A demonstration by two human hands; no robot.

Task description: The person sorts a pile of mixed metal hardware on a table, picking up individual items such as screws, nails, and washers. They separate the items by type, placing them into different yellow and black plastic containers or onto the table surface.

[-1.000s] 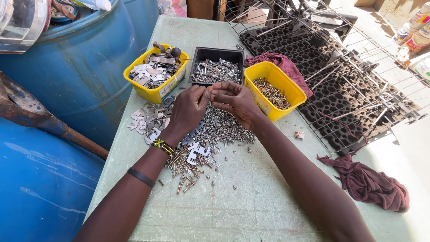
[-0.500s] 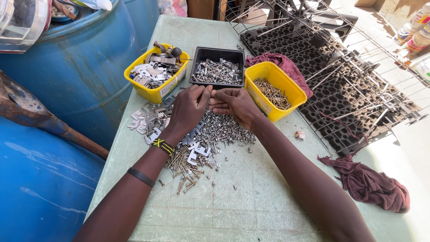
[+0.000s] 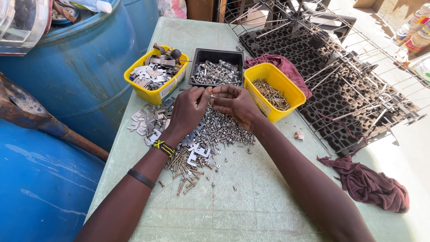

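My left hand (image 3: 189, 110) and my right hand (image 3: 236, 104) meet fingertip to fingertip over a pile of loose screws, bolts and flat metal brackets (image 3: 201, 139) on a pale green table (image 3: 251, 201). Between the fingertips sits a small silver screw (image 3: 212, 96), pinched by both hands. Just beyond the hands stands a black tray of silver bolts (image 3: 218, 69). A yellow tub of metal brackets (image 3: 154, 76) is at its left and a yellow tub of brass-coloured screws (image 3: 274, 92) at its right. My left wrist wears a beaded band and a dark band.
Blue plastic drums (image 3: 76, 76) crowd the table's left side, with a rusty metal bar (image 3: 49, 125) across them. A black moulded grid with wire racks (image 3: 345, 85) covers the right. Maroon rags lie behind the right tub (image 3: 282, 62) and at the lower right (image 3: 371, 186).
Both hands stay over the pile, shifting only slightly toward the black tray. The fingertips have drawn together on a small screw.
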